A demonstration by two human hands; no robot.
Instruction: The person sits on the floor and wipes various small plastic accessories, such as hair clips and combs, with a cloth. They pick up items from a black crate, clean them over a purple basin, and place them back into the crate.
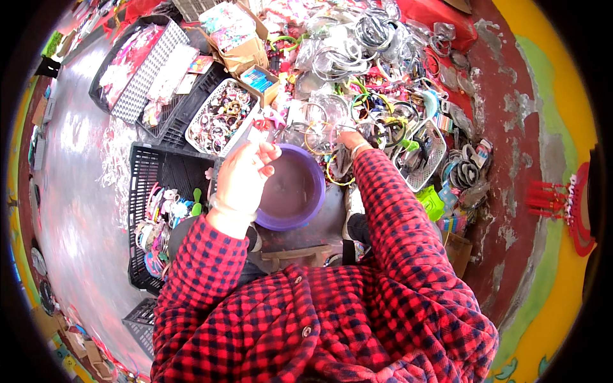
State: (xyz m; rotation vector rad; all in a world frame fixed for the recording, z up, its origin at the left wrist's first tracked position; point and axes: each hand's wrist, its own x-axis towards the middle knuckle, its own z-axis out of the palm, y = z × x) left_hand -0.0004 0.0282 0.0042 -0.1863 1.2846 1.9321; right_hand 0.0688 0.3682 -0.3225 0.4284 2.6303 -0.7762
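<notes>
My left hand (246, 175) is raised over the left rim of a purple basin (318, 207). Its fingers are loosely bent and apart, with nothing visible between them; bright light washes out their detail. Cloudy liquid seems to fill the basin. My right hand (351, 141) reaches to the near edge of a heap of hair accessories, its fingers closed. What they grip is too small to make out. Beside those fingers lie a thin yellow hoop headband (308, 138) and clear plastic bags (329, 105). Another yellow hoop (332, 172) lies just below the right hand.
A white basket of hair ties (193, 131) stands beyond my left hand. At left is a black crate (136, 210) with colourful accessories. Cardboard boxes (246, 54) sit behind. Bagged black headbands (375, 32) pile up far back. A white basket (429, 172) is at right.
</notes>
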